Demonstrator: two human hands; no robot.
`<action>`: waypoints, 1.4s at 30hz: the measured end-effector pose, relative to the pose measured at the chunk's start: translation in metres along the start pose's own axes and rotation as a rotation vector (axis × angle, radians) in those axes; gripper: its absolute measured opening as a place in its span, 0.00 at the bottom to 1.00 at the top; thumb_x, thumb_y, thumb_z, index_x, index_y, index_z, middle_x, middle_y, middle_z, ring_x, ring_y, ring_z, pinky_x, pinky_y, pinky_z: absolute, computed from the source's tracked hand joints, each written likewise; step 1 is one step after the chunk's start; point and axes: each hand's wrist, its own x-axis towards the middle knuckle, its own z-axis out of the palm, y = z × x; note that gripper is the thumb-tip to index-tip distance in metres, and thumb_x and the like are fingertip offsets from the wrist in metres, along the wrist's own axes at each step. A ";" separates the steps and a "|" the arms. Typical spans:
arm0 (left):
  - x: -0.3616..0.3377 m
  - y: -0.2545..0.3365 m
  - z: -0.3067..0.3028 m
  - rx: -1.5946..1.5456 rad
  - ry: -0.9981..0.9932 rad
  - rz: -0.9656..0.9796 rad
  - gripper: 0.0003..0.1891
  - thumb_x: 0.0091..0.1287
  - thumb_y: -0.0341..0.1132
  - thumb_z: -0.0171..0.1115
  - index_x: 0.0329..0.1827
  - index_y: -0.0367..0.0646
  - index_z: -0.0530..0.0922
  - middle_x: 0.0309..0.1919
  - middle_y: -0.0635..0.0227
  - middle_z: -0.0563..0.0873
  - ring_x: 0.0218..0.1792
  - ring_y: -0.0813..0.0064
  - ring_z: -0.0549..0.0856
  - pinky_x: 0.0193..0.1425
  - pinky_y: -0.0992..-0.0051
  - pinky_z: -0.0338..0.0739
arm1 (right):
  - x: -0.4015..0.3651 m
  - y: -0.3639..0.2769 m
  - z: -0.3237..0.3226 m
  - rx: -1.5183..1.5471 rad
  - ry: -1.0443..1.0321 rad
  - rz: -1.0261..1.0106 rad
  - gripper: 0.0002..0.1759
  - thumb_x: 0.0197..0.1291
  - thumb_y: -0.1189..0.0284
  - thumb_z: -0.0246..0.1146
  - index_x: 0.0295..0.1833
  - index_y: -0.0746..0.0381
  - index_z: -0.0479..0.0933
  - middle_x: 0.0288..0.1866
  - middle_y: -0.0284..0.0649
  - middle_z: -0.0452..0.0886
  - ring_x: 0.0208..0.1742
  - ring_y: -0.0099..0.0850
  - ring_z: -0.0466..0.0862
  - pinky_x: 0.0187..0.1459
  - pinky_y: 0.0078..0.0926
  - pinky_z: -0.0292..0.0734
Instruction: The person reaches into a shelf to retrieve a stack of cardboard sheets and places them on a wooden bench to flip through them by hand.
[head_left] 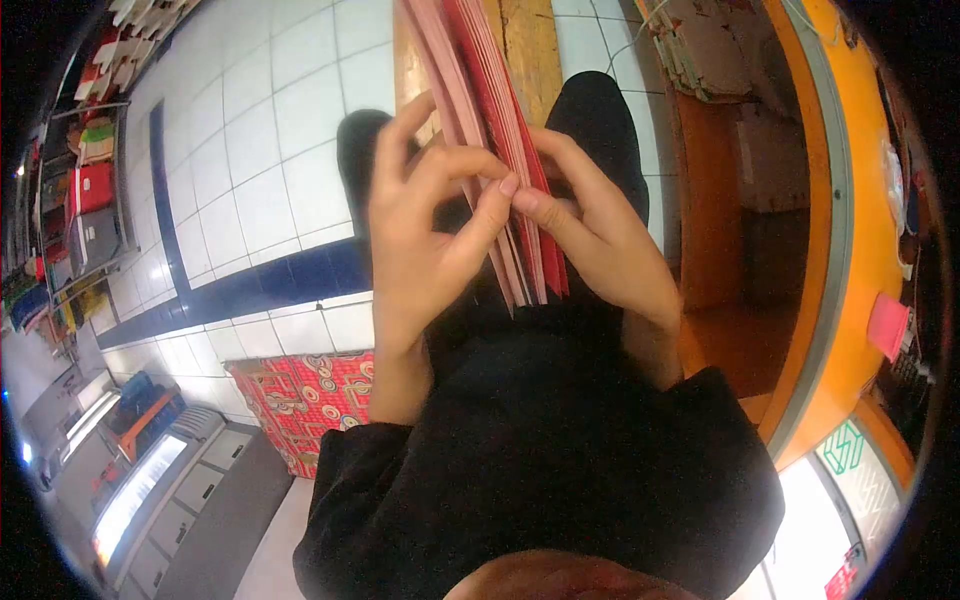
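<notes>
A thick bundle of pink and red paper sheets [512, 110] stands on edge between my hands, with its long edges facing me. My left hand [425, 215] is closed on the paper edges, its thumb and index finger meeting near the middle of the bundle. My right hand [605, 225] grips the bundle from the other side. Its thumb presses on the edges close to the left thumb, while its other fingers go behind the red outer sheet and are partly hidden. Toward the left, the pale pink sheets fan slightly apart from the red ones.
Beyond the bundle is a wooden plank [530, 45], between my black-clad legs [602, 120]. An orange-edged table [865, 240] stands at right. A red patterned box [310, 400] is at lower left, near a grey machine [190, 500]. Shelving with a red bin [90, 188] is far left.
</notes>
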 end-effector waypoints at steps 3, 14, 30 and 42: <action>-0.001 0.002 0.001 -0.044 0.009 -0.009 0.07 0.63 0.26 0.76 0.44 0.41 0.90 0.63 0.45 0.81 0.66 0.54 0.84 0.50 0.66 0.90 | 0.000 0.000 0.001 0.000 0.005 -0.012 0.30 0.78 0.69 0.63 0.79 0.68 0.68 0.74 0.54 0.78 0.75 0.41 0.79 0.72 0.36 0.74; -0.001 -0.005 0.001 0.094 -0.009 0.159 0.08 0.64 0.22 0.70 0.44 0.39 0.89 0.68 0.43 0.76 0.60 0.47 0.90 0.58 0.60 0.88 | 0.000 0.001 0.001 -0.024 0.010 -0.062 0.30 0.78 0.68 0.64 0.79 0.69 0.68 0.72 0.54 0.79 0.73 0.41 0.80 0.72 0.36 0.75; 0.002 -0.005 0.004 0.065 0.099 0.107 0.10 0.58 0.29 0.82 0.40 0.42 0.90 0.57 0.43 0.85 0.62 0.51 0.87 0.50 0.64 0.86 | 0.001 -0.003 0.000 0.003 -0.009 -0.035 0.29 0.79 0.68 0.62 0.79 0.68 0.68 0.71 0.53 0.79 0.71 0.37 0.81 0.66 0.36 0.80; 0.001 -0.003 0.002 0.033 0.052 0.036 0.08 0.61 0.28 0.80 0.41 0.42 0.90 0.54 0.48 0.88 0.62 0.55 0.87 0.43 0.69 0.85 | 0.000 0.001 0.000 -0.020 0.011 -0.048 0.29 0.79 0.67 0.62 0.78 0.69 0.69 0.72 0.54 0.79 0.74 0.42 0.80 0.73 0.36 0.74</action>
